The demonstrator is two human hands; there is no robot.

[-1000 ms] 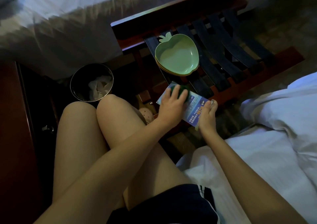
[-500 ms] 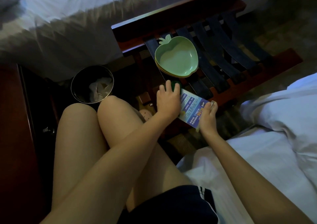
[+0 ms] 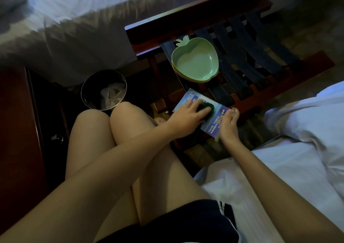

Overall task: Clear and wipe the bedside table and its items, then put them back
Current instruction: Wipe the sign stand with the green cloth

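Note:
A blue and white printed card (image 3: pixel 214 121) lies tilted at the near edge of the wooden rack (image 3: pixel 279 86). My left hand (image 3: pixel 188 115) presses a dark green cloth (image 3: pixel 263 106) onto the middle of the card. My right hand (image 3: pixel 228 126) grips the card's near right edge, thumb on top. A stack of green apple-shaped plates (image 3: pixel 195 61) rests on the rack's dark straps beyond the card. The bedside table (image 3: pixel 16 131) is the dark red wood at the left; its top is out of view.
A round metal bin (image 3: pixel 87 90) with crumpled paper inside stands on the floor beside my knees. White bedding lies at the right (image 3: pixel 307 149) and across the top left (image 3: pixel 65 19). My crossed legs fill the centre foreground.
My left hand slid the green cloth to the card's left end, then back right to its middle. My right hand kept hold of the card's edge.

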